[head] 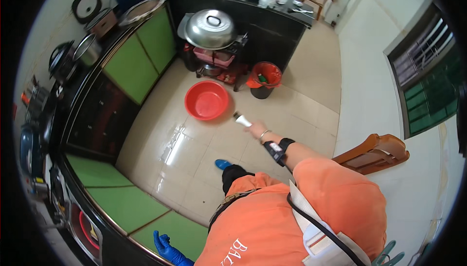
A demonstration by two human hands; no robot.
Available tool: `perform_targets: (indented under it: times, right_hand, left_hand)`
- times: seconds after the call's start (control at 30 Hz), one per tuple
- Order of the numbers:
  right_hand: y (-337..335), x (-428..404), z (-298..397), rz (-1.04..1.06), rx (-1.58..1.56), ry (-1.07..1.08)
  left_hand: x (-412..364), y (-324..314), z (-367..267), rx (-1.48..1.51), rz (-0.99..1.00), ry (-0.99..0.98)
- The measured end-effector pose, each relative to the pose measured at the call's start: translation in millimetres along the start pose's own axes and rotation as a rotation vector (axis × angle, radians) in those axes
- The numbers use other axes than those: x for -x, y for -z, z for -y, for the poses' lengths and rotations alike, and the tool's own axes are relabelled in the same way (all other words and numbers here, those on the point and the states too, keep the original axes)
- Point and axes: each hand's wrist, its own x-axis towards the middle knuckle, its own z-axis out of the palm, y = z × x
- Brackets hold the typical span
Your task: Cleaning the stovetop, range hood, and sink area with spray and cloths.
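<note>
My right hand (257,130), bare with a bangle at the wrist, is shut on a white-handled tool (242,120). The tool's dark head looks like a brush, though it is blurred. It is held out over the tiled floor, just right of a red plastic basin (207,102). My left hand (169,250) wears a blue glove and is low at the bottom edge, close to the green cabinet doors (171,231). One finger is raised, the others are partly bent, and nothing shows in it. A blue shoe (222,164) shows on the floor.
Beyond the basin, a low rack holds a large domed metal lid (211,29). A lined waste bin (263,92) stands right of it. A wooden chair (375,153) is at my right. The floor (171,145) shines wet on the left. A dark counter with a sink (82,229) curves along the left.
</note>
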Motion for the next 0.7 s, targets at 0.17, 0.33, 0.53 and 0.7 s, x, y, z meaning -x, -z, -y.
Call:
perform_targets:
  times: [0.17,0.33,0.53,0.7]
  right_hand:
    - [133.4,-67.0,-41.3,-0.688,-0.100,-0.117]
    - [272.0,-155.5,-54.2,-0.903,-0.176,-0.182]
    - [422.8,-300.1,-114.2,-1.020,-0.017,-0.265]
    - [499.7,-391.1,-124.7,-0.931,0.170,-0.230]
  left_hand:
    - [-14.8,-64.7,-33.5,0.015,0.020,-0.018]
    - [-50.9,-177.6,-64.5,0.037,0.065,-0.019]
    - [-77.2,-352.3,-141.0,-0.016,0.347,0.042]
    - [-81.7,-412.8,-190.3,-0.062,0.418,0.038]
